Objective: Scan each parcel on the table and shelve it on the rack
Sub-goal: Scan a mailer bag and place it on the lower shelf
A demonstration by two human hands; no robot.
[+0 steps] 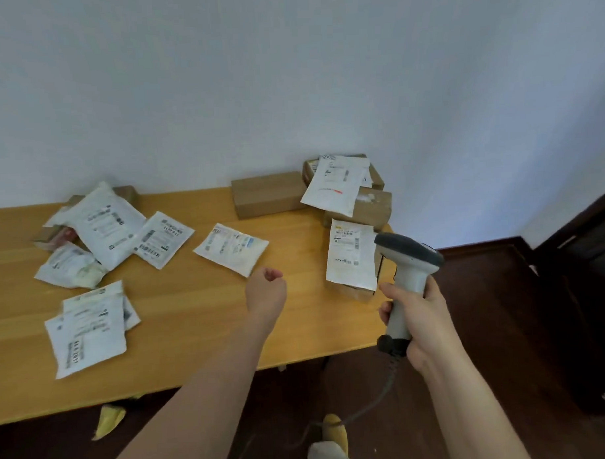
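Note:
Several white mailer parcels and brown boxes lie on the wooden table (195, 329). A small white parcel (230, 248) lies just beyond my left hand (266, 292), which hovers over the table with fingers curled and holds nothing. My right hand (421, 314) grips the handle of a grey and white barcode scanner (407, 263) at the table's right edge. The scanner's head is beside a white parcel (350, 255) lying on a brown box. The rack is out of view.
A brown box (267, 193) and a stack of boxes with a white mailer (337, 185) stand at the back right against the wall. More parcels lie at the left (102, 224) and front left (90, 331). The scanner cable (369, 404) hangs toward the dark floor.

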